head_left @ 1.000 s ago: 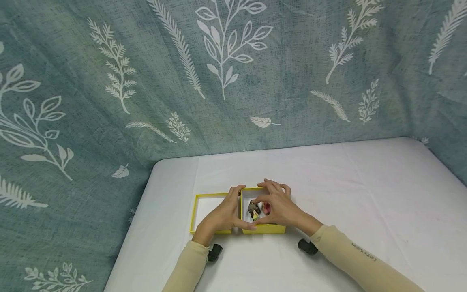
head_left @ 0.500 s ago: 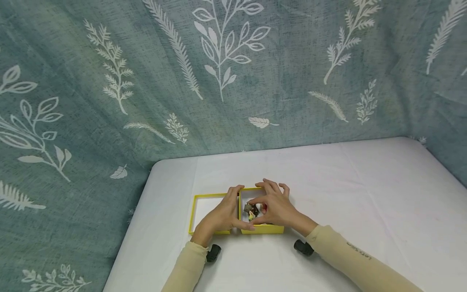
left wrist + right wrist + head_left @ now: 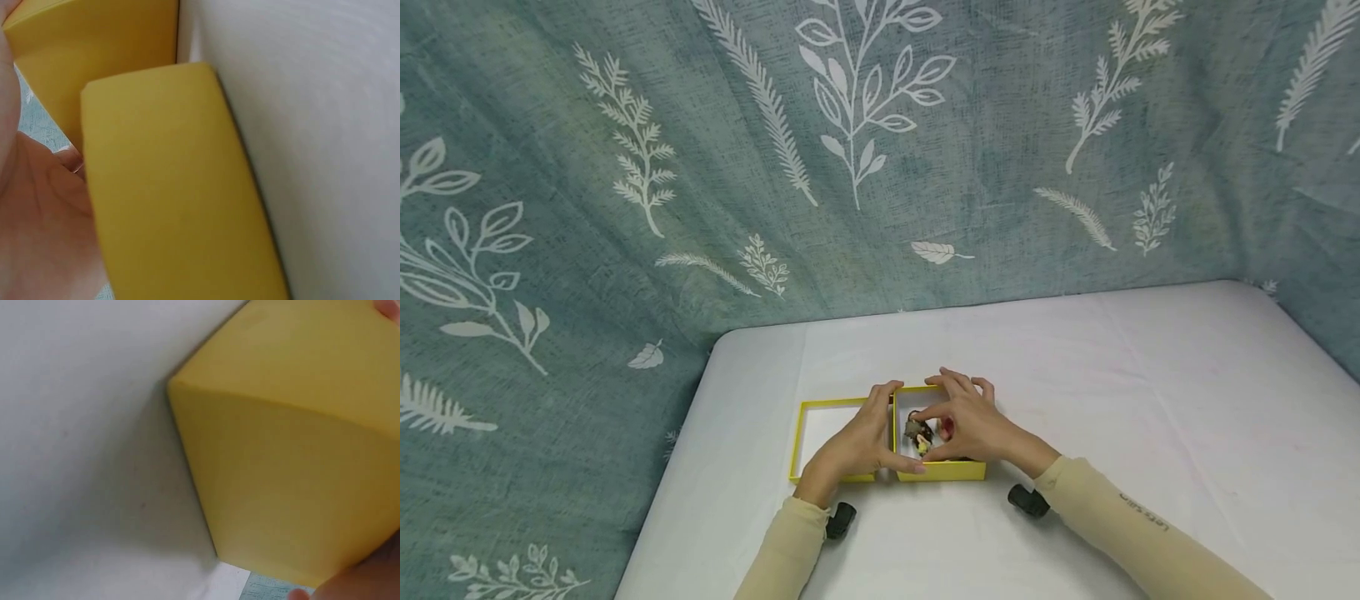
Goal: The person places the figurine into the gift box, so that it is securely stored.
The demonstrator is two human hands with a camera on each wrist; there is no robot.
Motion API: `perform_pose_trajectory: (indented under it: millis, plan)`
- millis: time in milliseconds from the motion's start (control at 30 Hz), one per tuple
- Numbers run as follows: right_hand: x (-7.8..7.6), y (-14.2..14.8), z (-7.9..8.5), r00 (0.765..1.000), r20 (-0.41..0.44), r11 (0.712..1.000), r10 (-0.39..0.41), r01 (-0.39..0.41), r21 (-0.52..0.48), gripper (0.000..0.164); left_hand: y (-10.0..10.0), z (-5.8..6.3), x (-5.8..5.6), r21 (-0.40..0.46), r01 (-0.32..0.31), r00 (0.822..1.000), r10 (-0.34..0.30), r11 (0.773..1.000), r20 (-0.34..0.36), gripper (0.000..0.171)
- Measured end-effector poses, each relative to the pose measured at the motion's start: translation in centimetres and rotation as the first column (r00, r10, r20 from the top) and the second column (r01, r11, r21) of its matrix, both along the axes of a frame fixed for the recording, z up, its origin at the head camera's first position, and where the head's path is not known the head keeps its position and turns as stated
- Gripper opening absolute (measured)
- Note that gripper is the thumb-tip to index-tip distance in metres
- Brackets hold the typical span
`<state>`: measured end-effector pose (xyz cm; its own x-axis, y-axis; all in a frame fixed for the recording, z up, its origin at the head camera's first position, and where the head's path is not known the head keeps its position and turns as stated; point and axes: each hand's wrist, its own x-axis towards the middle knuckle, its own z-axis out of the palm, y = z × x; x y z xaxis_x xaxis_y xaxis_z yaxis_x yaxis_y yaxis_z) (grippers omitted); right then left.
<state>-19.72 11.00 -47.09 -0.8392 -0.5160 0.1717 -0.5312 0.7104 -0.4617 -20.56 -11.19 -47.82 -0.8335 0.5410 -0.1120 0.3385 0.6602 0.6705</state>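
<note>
A yellow box (image 3: 955, 472) with a pale inside stands on the white-covered table, and its outer walls fill much of the right wrist view. My left hand (image 3: 853, 437) grips the box's left side, thumb along the front wall and fingers at the far corner. Inside lies a small figurine (image 3: 917, 431), grey-brown with a yellow part. The thumb and index finger of my right hand (image 3: 973, 425) curve round it from front and back, while the other fingers reach over the far rim. A red item (image 3: 946, 428) shows partly beneath that hand.
Left of the box lies a shallow yellow-rimmed lid (image 3: 795, 442), its white inside facing up, partly behind my left hand. Black wrist devices (image 3: 841, 520) sit below both wrists. A teal leaf-patterned curtain (image 3: 850, 258) hangs behind the table (image 3: 1075, 358).
The figurine has shifted slightly left and then turned a little under my right fingertips. The left hand, box and lid keep their places.
</note>
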Motion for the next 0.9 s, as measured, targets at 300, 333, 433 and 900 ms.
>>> perform_pose_trajectory:
  millis: [300, 333, 433, 900]
  plan:
    - [-1.0, 1.1, 0.2, 0.988, 0.055, 0.988, 0.141, -0.138, -0.065, 0.056, 0.1, 0.0, 0.0, -0.001, 0.001, 1.0, -0.001, 1.0, -0.013, 0.124]
    - [-1.2, 1.3, 0.2, 0.984, 0.055, 0.984, 0.171, -0.167, -0.065, 0.057, 0.1, 0.0, 0.0, -0.005, 0.0, 1.0, 0.0, 1.0, -0.014, 0.124]
    - [-2.3, 1.7, 0.6, 0.961, 0.075, 0.963, 0.267, -0.263, -0.063, 0.058, 0.1, 0.0, 0.1, -0.014, 0.001, 1.0, -0.001, 1.0, -0.016, 0.124]
    - [-4.7, 1.5, 2.8, 0.86, 0.279, 0.875, 0.427, -0.471, 0.114, 0.055, 0.2, -0.1, 0.4, -0.013, 0.0, 1.0, 0.0, 1.0, -0.02, 0.124]
